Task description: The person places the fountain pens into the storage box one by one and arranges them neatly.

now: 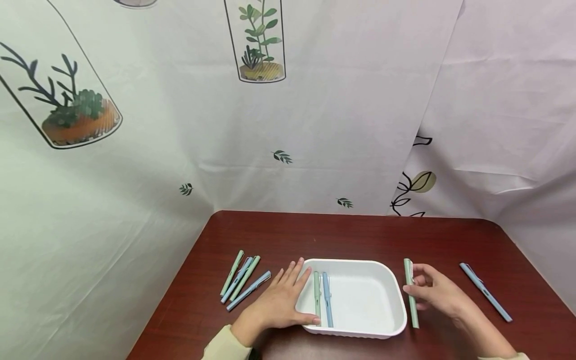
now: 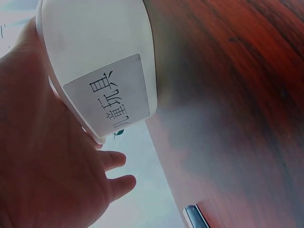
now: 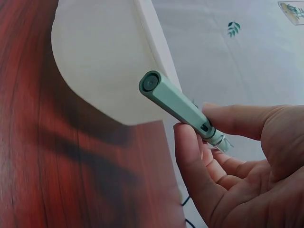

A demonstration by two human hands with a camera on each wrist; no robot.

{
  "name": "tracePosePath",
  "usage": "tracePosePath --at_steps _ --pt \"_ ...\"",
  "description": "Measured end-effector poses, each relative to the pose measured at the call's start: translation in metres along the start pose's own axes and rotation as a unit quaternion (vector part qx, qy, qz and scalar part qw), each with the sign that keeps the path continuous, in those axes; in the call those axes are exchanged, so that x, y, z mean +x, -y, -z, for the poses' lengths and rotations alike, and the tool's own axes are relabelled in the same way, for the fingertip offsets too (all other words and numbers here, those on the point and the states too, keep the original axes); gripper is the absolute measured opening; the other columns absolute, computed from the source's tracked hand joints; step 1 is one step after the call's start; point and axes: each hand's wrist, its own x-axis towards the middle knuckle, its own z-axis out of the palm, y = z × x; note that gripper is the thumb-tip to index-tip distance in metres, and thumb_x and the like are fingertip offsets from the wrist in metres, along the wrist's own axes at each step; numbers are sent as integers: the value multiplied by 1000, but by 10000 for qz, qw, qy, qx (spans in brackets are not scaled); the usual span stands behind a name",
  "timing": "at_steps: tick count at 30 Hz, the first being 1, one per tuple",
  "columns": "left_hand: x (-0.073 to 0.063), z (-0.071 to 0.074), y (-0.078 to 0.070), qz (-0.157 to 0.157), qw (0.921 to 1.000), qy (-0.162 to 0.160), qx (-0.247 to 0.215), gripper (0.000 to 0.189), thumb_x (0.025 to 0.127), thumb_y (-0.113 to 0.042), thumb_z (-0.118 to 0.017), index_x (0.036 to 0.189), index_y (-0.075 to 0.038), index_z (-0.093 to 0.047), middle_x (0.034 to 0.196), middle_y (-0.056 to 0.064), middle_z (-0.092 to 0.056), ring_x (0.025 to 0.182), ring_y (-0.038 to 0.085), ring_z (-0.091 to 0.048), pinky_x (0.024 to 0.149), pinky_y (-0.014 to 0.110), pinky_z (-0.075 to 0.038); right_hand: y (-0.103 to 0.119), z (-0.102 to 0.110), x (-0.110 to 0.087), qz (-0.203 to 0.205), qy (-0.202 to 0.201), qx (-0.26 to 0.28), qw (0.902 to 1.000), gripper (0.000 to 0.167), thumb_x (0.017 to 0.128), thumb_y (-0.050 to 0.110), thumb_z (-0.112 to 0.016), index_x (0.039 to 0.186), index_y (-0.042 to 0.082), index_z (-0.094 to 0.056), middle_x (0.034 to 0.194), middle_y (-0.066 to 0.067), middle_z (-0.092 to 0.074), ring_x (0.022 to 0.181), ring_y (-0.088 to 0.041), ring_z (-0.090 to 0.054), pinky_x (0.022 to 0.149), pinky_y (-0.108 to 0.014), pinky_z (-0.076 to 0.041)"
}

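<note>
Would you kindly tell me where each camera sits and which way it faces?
Head: on the head, facing forward and down at the table and tray; left hand, right hand and forearms show.
Left wrist: on that wrist, facing the tray's outer label; left hand shows.
Right wrist: on that wrist, facing the green pen, tray behind; right hand shows.
Shared: head and right wrist views both show the green pen pinched in the right hand.

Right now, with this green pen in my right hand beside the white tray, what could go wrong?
The green pen is pinched between your right hand's thumb and fingers, so it might slip if that grip loosens. Your left hand is against the white tray's left side; a push could shift the tray and roll the loose pens inside. The blue pen on the right might get knocked if your arm swings outward.
</note>
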Motion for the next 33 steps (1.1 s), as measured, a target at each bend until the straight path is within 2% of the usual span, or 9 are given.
tracePosePath --at_steps 13,28,33 --pt "0 1 0 -68 9999 -26 -68 111 82 -79 -60 162 -12 -23 170 13 -9 155 35 -18 121 56 -24 9 -14 2 41 182 187 9997 61 94 5 -69 142 -14 -35 94 -12 -61 81 -20 -64 66 -38 -61" --pt "1 0 0 -22 10000 -44 -22 112 82 -79 -60 163 -13 -22 170 13 -9 155 35 -17 121 55 -23 22 -28 2 82 254 205 9994 61 93 5 -70 141 -13 -37 94 -12 -60 80 -20 -61 64 -35 -58" --pt "0 -1 0 21 10000 -31 -6 112 81 -79 -61 163 -14 -22 171 11 -8 155 33 -16 122 54 -22 27 -35 3 98 299 270 9991 63 92 5 -70 142 -14 -36 96 -13 -59 83 -21 -61 67 -39 -59"
